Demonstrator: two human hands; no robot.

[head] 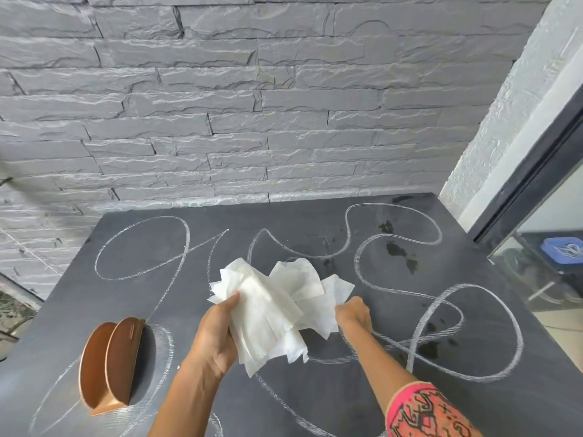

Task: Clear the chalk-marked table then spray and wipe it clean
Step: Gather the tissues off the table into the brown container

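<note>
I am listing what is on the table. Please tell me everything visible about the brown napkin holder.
The napkin holder looks like glossy brown wood or plastic: two half-oval plates upright on a narrow base, the slot between them empty. It stands on the dark chalk-marked table, front left; nothing else touches it.

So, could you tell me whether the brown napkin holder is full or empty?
Empty: the napkin holder shows nothing between its plates; the white napkins are bunched in the left hand and right hand.
</note>
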